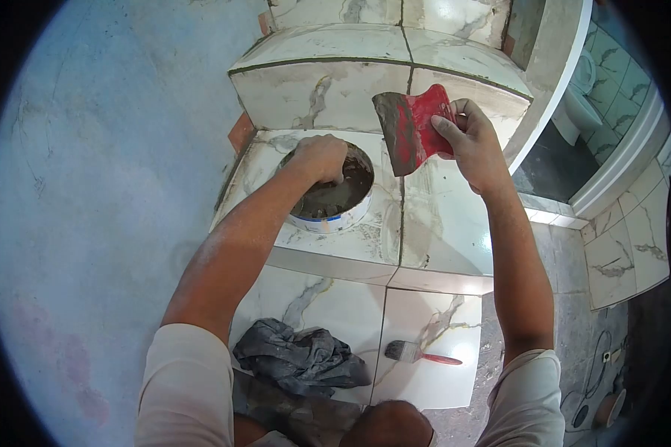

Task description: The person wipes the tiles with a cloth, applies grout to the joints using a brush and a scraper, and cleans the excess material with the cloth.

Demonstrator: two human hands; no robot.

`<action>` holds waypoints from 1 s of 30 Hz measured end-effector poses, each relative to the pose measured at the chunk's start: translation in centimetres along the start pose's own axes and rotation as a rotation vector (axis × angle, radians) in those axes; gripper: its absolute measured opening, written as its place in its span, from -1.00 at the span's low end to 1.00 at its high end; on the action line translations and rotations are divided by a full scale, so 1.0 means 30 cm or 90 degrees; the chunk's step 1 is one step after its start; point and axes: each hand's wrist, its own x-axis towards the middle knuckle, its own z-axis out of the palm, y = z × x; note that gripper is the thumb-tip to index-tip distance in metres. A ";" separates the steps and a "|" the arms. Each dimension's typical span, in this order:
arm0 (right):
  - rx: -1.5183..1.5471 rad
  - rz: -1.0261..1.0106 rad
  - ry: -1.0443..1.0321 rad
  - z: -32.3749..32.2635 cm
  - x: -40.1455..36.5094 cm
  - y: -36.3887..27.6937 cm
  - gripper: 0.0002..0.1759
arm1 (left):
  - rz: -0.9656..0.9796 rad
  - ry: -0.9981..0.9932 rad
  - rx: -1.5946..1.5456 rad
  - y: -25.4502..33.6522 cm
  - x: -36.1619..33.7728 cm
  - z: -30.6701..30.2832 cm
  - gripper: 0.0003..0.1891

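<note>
My right hand pinches a red plastic spreader by its right edge, thumb on the face turned to me. Wet grey grout covers the spreader's left side. Held above the tiled step, it is to the right of a round white bucket. My left hand reaches over the bucket's rim with its fingers curled down inside. Those fingertips are hidden, so what they grip cannot be made out. Grey grout lies in the bucket, and some coats its inner wall.
Marble-patterned tiled steps rise ahead, with dark joints and grout smears. On the lower tread lie a crumpled dark plastic bag and a red-handled paintbrush. A bluish wall stands left. At right, a doorway shows a toilet.
</note>
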 end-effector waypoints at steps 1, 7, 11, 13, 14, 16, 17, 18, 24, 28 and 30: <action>0.001 0.000 0.000 -0.002 -0.002 0.002 -0.84 | -0.019 -0.009 0.002 0.001 -0.002 -0.007 -0.52; 0.005 -0.002 0.002 -0.008 -0.008 0.012 -0.83 | -0.019 -0.079 0.010 -0.004 0.020 -0.023 -0.46; 0.019 -0.005 0.002 -0.014 -0.013 0.019 -0.83 | -0.001 -0.073 0.004 -0.013 0.009 -0.024 -0.47; 0.024 -0.012 0.002 -0.018 -0.011 0.019 -0.83 | 0.003 -0.096 0.016 -0.019 0.007 -0.026 -0.50; 0.029 -0.002 0.011 -0.019 -0.014 0.018 -0.84 | 0.001 -0.098 0.016 -0.024 0.006 -0.023 -0.50; 0.035 0.008 0.018 -0.018 -0.015 0.019 -0.85 | -0.006 -0.057 0.035 -0.036 0.015 -0.012 -0.53; 0.033 0.005 0.020 -0.017 -0.016 0.021 -0.85 | -0.007 -0.058 0.034 -0.041 0.016 -0.003 -0.53; 0.030 0.001 0.023 -0.018 -0.016 0.022 -0.85 | 0.005 -0.049 0.039 -0.046 0.019 0.005 -0.55; 0.021 -0.004 0.004 -0.018 -0.005 0.051 -0.81 | 0.064 -0.026 -0.028 -0.073 0.050 0.041 -0.66; 0.033 -0.009 0.012 -0.010 -0.017 0.035 -0.85 | 0.085 -0.093 -0.020 -0.072 0.060 0.027 -0.68; 0.024 0.007 0.016 -0.013 -0.019 0.035 -0.84 | 0.096 -0.091 -0.024 -0.079 0.061 0.032 -0.68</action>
